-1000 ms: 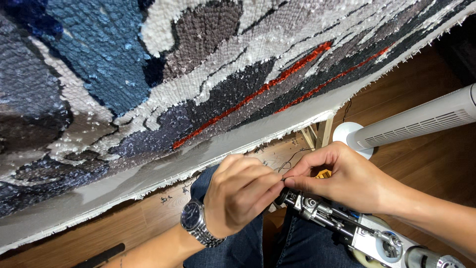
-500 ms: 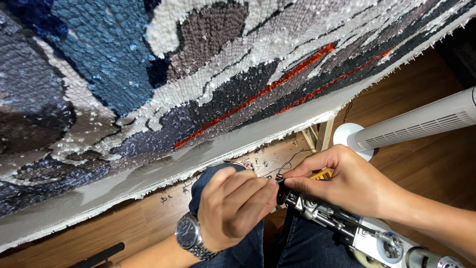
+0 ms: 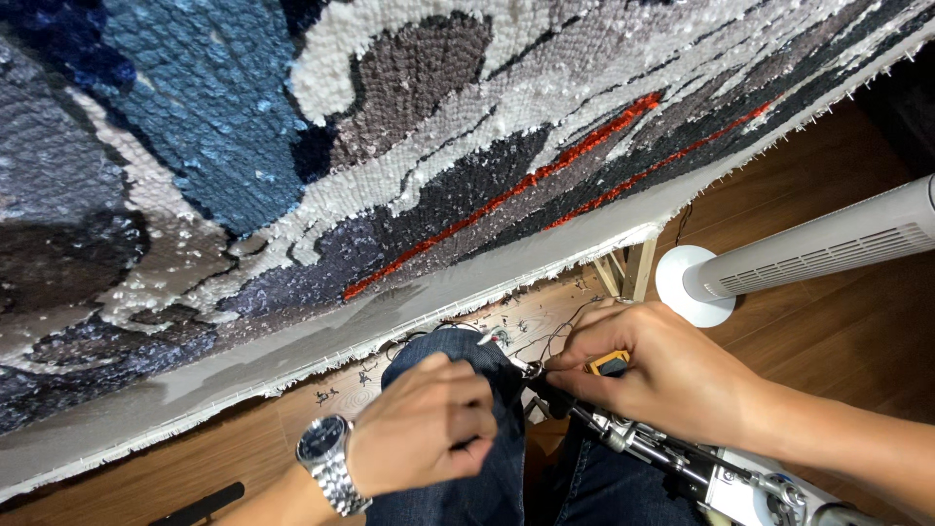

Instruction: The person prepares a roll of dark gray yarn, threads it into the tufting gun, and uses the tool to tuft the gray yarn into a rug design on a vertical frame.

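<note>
Rug-tufting workshop: stretched tufted rug (image 3: 409, 166)

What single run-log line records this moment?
left hand: closed on thin yarn, over knee | right hand: gripping tufting gun front | tufted rug: above | tower fan: right

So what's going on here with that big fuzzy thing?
A person sits before a tufted rug stretched on a frame, a tufting gun across their lap. The right hand pinches the gun's front end, apparently at its needle. The left hand, with a wristwatch, is loosely closed beside it. A white tower fan stands nearby.
</note>
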